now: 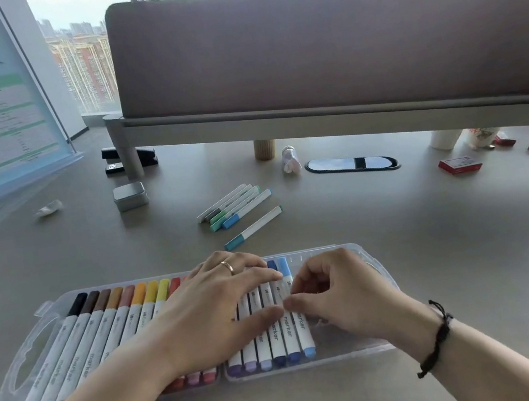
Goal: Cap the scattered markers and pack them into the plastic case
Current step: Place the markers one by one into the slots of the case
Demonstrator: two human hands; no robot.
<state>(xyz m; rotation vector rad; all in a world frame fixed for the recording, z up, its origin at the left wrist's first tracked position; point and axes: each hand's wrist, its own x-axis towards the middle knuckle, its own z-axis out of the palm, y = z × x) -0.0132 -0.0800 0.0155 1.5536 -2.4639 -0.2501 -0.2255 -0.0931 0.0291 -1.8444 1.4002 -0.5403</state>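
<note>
Slim white-barrelled markers with coloured caps (270, 324): light, stiff, smooth plastic, prone to rolling; best pinched mid-barrel, caps pushed on from the end. Most already lying in a row inside clear plastic case (375, 264) at near edge of grey desk (436, 242). Six loose green and blue markers (238, 206) further back on desk, well apart from case, apparently capped, hard to confirm at this range. Left hand (224, 307) flat, fingers nearly straight, pressing down on middle of packed row. Right hand (336, 289) curled, fingertips (295, 303) touching or pinching light-blue marker (299, 319) at right end of row; actual grip unclear.
</note>
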